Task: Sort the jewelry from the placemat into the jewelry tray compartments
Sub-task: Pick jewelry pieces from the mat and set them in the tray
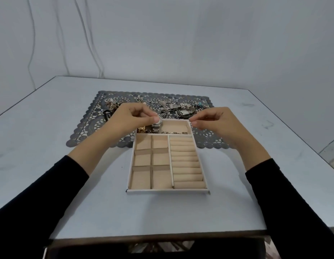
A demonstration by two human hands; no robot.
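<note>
Six square compartments are set at the near left of the jewelry tray (168, 191), with ring rolls (186, 165) beside them. Over the long far compartment a silver watch (156, 124) is pinched by the left hand (132, 118). At the far right corner a small metallic item (190, 120), too small to identify, is pinched by the right hand (216, 122). Loose jewelry (171, 107) is heaped on the placemat (87, 131) beyond.

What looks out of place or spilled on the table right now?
Nothing spilled or damaged. Only the jewelry tray overlaps the placemat at its far end, so it may sit slightly uneven. The unsorted jewelry lies on the mat.
</note>
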